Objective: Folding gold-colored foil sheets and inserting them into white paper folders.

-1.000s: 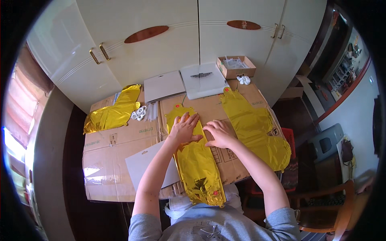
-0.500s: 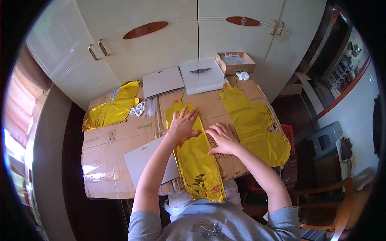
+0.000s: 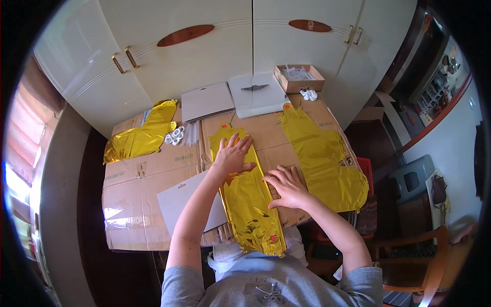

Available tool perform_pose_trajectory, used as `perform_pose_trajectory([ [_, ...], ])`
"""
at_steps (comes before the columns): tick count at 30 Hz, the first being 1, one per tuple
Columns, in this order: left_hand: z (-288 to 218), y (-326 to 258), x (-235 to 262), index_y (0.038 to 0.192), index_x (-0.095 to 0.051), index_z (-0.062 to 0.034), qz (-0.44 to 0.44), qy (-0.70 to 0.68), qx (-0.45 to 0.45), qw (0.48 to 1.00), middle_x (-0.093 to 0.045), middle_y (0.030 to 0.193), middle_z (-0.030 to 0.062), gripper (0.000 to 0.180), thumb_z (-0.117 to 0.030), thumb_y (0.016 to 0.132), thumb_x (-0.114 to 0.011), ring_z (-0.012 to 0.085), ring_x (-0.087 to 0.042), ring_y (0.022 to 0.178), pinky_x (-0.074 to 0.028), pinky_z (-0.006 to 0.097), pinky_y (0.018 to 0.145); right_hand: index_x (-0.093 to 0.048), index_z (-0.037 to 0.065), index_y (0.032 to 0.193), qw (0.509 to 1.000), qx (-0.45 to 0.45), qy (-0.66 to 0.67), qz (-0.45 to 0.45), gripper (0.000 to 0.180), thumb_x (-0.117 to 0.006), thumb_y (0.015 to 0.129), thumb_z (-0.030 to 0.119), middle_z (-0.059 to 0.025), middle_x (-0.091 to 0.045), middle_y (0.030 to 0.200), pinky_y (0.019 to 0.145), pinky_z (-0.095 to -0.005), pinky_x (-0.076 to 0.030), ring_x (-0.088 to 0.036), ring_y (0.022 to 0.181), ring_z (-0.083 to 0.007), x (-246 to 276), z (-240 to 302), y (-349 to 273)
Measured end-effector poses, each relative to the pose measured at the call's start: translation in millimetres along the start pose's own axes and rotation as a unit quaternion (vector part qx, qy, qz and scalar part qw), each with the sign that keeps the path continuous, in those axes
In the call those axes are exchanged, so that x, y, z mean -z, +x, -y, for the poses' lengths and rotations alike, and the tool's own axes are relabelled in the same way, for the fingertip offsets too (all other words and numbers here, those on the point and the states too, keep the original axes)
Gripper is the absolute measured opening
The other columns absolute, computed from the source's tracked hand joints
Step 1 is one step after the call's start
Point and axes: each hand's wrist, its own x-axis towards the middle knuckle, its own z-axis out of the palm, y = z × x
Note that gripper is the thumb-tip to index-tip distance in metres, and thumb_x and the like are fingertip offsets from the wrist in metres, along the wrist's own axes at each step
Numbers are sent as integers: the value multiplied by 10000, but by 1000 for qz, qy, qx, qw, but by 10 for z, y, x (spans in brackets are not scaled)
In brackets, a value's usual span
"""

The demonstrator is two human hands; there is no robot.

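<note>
A flat gold foil balloon, long and narrow with folded-looking sides, lies lengthwise before me, its near end over the table edge. My left hand rests palm down on its upper part, fingers spread. Along its right edge is my right hand, fingers apart and slightly bent, with the fingertips and thumb touching or close to the foil. To the right a wider gold foil balloon lies spread flat. Another gold foil piece lies bent at the far left. Under my left forearm is a pale card with a hang slot.
Flattened cardboard covers the table. At the back are white ribbon rolls, clear straws, a stack of grey cards, a whitish flat panel, an open box and a white bundle. A wooden chair stands at right.
My right hand has slid a little toward me along the balloon's right edge. My left hand stays in the same place on the foil.
</note>
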Motion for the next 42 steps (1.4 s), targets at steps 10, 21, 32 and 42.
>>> perform_pose_trajectory([
  [10, -89, 63, 239, 1457, -389, -55, 47, -4, 3, 999, -407, 1496, 78, 1114, -826, 675, -574, 291, -265, 1440, -263, 569, 1098, -469, 145, 1376, 999, 11, 32, -10, 809, -777, 721, 506, -101, -376, 1461, 1127, -661, -183, -284, 1415, -338, 45, 61, -74],
  [21, -82, 31, 168, 1448, -400, -42, 13, -33, 4, 999, -427, 1479, 94, 1148, -784, 615, -668, 300, -294, 1424, -270, 573, 1086, -490, 106, 1328, 992, 12, 83, -99, 686, -750, 786, 436, -102, -462, 1385, 1150, -611, -173, -364, 1372, -319, -174, 149, -552],
  [32, -62, 52, 200, 1449, -402, -50, 20, -22, -5, 1000, -433, 1471, 94, 1143, -786, 616, -668, 296, -299, 1419, -273, 573, 1086, -503, 127, 1334, 993, 4, 72, -89, 682, -748, 783, 445, -99, -460, 1385, 1146, -616, -184, -358, 1377, -321, -175, 151, -540],
  [42, -36, 81, 202, 1438, -412, -34, 14, -16, -22, 1000, -430, 1470, 93, 1148, -789, 611, -668, 295, -311, 1410, -273, 566, 1091, -505, 161, 1355, 995, 0, 70, -74, 680, -750, 785, 439, -92, -454, 1390, 1144, -622, -189, -350, 1381, -321, -150, 169, -532],
])
